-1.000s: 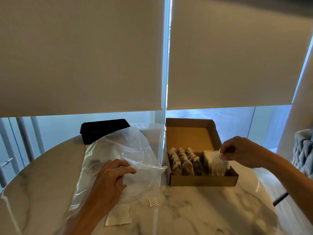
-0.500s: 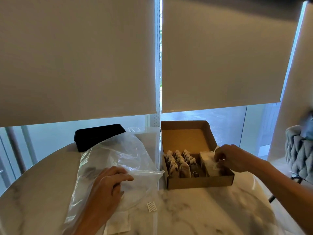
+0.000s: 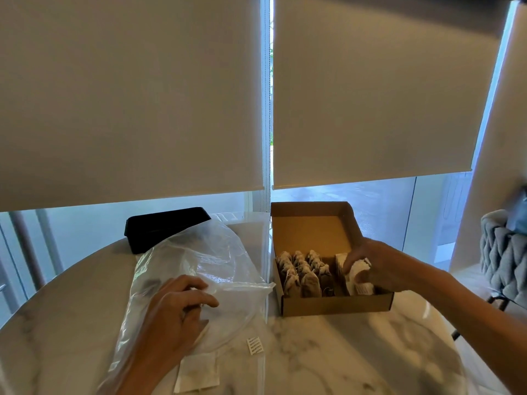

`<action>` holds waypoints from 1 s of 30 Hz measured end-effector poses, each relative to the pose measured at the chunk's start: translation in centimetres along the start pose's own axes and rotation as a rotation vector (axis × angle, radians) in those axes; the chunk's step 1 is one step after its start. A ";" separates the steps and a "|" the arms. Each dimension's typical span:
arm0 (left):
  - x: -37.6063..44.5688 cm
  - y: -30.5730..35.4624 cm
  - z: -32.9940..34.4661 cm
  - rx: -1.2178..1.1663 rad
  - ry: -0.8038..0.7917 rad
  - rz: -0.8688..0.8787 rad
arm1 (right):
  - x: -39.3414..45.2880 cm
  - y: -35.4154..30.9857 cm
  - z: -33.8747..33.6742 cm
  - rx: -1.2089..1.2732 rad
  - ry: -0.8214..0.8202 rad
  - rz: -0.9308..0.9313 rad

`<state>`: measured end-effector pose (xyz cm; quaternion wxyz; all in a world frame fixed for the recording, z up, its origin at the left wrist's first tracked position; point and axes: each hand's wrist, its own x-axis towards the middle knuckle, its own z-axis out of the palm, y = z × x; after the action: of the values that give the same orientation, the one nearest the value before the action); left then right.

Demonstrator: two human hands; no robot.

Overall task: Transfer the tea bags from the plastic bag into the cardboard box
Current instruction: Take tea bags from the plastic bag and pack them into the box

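Because the tea bags (image 3: pixel 302 273) are light, soft and easy to tear, pinch them gently by the paper. The right hand (image 3: pixel 373 266) is closed on white ones inside the box (image 3: pixel 336 305); the left hand (image 3: pixel 176 312), fingers loosely spread, rests on the plastic bag (image 3: pixel 205 258).

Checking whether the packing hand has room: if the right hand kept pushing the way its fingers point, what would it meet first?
Probably the brown tea bags standing in the cardboard box; the right hand points leftward there holding white tea bags. Depth unclear.

Table (image 3: pixel 328 352): white marble, grey veining. Cardboard box (image 3: pixel 336 306): plain brown. Plastic bag (image 3: pixel 216 263): clear. Tray (image 3: pixel 159 226): black. Blinds (image 3: pixel 128 95): beige.
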<state>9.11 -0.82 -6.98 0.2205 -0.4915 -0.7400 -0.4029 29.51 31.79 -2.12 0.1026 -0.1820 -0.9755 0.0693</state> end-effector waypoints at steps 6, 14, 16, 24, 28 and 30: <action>-0.3 -0.2 0.1 -0.007 -0.008 -0.021 | 1.0 0.0 0.8 -0.320 -0.279 -0.101; -0.3 0.1 -0.1 -0.002 -0.016 -0.011 | 2.1 0.9 1.0 -0.238 -0.191 -0.069; -0.3 0.0 -0.1 0.000 -0.021 -0.009 | 1.9 1.1 1.2 -0.197 -0.150 -0.070; -0.3 0.3 -0.2 -0.013 -0.024 -0.018 | 1.8 0.8 1.2 -0.277 -0.243 -0.078; -0.3 0.2 -0.2 -0.018 -0.023 -0.014 | 1.9 0.9 1.2 -0.274 -0.237 -0.105; -0.3 0.3 -0.2 -0.006 -0.028 -0.008 | 2.0 1.1 1.2 -0.250 -0.199 -0.098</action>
<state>9.48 -1.13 -7.01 0.2071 -0.4945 -0.7439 -0.3990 27.77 33.42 -3.11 -0.0146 -0.1381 -0.9895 -0.0403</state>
